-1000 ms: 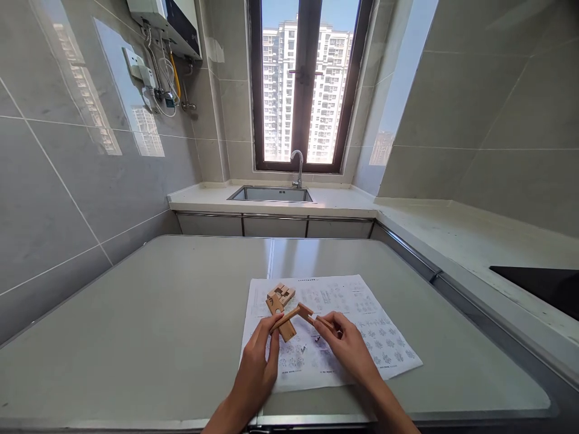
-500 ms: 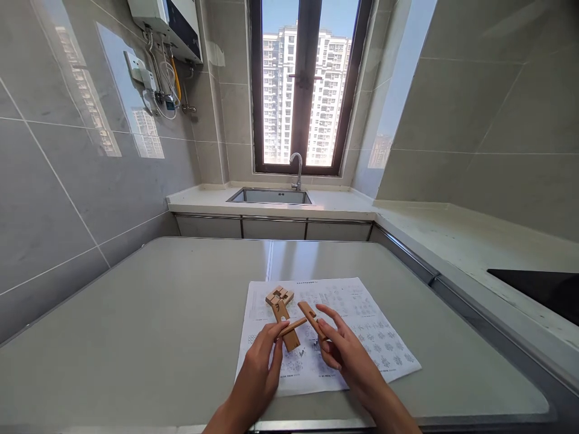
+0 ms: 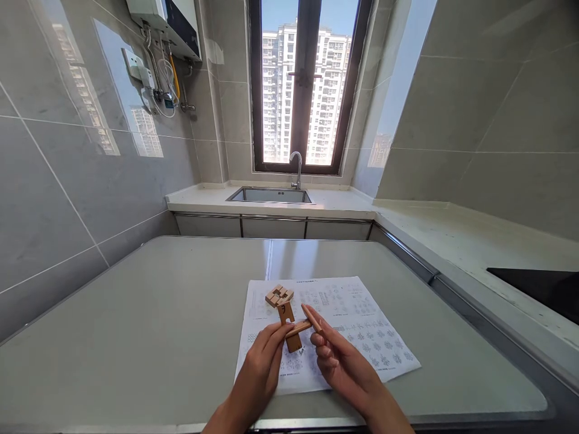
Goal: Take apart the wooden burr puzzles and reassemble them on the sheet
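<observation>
Fingers of my left hand [image 3: 265, 355] pinch flat wooden puzzle pieces joined crosswise. One of them, an upright wooden piece [image 3: 286, 312], bears a dark mark and a notch; a second wooden piece [image 3: 299, 327] crosses it and points right. My right hand [image 3: 341, 358] is closed on another narrow wooden piece [image 3: 311, 318], tilted, its lower part by the fingertips. That piece meets or overlaps the right end of the crossing piece; whether they interlock I cannot tell. Just beyond sits a small assembled block of light wood [image 3: 279, 295] on the printed sheet [image 3: 389, 337].
The sheet, covered in small diagrams, lies on a pale table [image 3: 136, 337] near its front edge. Behind the table are a counter with a sink [image 3: 271, 195] and a faucet [image 3: 297, 169]. A black cooktop [image 3: 538, 295] is set in the right counter.
My right hand has turned its piece and brought it against the crossing piece, its fingers curling in more. The pieces in my left hand have tilted more upright and shifted slightly right.
</observation>
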### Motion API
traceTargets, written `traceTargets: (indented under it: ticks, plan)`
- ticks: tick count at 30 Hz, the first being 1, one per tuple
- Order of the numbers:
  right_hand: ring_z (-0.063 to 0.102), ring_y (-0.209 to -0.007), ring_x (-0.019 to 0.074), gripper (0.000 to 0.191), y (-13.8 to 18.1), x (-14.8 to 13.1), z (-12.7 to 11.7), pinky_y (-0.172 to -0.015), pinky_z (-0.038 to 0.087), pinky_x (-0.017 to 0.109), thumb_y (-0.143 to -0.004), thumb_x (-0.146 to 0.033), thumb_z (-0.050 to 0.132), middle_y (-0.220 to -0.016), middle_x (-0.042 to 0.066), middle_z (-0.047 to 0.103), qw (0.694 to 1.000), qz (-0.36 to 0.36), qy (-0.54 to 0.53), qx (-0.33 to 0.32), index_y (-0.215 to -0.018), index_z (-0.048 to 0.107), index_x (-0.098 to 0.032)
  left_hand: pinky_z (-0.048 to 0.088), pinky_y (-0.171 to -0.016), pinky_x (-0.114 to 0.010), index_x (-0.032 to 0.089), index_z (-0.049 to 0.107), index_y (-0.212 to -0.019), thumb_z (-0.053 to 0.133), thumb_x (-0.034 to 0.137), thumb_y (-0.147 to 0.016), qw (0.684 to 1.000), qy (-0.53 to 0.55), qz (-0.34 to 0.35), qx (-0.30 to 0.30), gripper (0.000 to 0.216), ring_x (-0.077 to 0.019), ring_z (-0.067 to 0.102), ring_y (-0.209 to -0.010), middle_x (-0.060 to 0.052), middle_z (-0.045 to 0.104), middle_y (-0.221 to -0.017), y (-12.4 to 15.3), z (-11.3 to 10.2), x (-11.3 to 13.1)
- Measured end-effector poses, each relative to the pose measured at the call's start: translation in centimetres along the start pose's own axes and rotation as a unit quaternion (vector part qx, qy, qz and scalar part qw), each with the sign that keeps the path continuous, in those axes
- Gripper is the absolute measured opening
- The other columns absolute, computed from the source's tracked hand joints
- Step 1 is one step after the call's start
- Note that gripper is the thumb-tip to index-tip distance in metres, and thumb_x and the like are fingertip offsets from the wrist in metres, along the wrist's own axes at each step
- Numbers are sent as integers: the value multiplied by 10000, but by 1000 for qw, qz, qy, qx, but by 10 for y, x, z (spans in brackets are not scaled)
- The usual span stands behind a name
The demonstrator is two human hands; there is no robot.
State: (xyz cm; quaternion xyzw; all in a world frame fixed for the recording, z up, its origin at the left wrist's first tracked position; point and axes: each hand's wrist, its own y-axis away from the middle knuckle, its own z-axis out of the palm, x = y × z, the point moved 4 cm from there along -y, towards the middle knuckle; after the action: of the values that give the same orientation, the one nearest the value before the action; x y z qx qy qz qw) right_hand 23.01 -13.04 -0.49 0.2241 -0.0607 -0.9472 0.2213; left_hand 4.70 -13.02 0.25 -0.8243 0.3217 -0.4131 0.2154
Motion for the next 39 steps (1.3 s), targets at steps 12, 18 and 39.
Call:
traceTargets:
  ticks: [12,18,39]
  plan:
    - [741,-639,70,465,-3,9,14,-617,660,127,-955,-89,752,-870,-4,733,992,-3,-114,50,-1396,637,-181,585,-1084,-404,338,461,-1561,414,127,-1080,999,-43,25,12,527,-244,652,-1295,-83,656,-1407,2,-2,2]
    - [743,-631,73,408,-5,12,7,-605,658,132,-967,-83,730,-878,17,748,992,-37,-103,65,-1361,638,-139,575,-1094,-407,325,483,-1545,417,123,-1077,999,-40,13,3,515,-248,640,-1306,-85,646,-1421,2,0,-1]
    - [561,-414,29,607,-13,28,1,-409,496,93,-599,-460,1030,-585,-57,649,993,-13,101,68,-988,711,-119,608,-1005,-432,313,113,-1674,365,204,-1116,998,-57,-21,-21,621,-243,708,-1195,-106,729,-1330,3,6,-2]
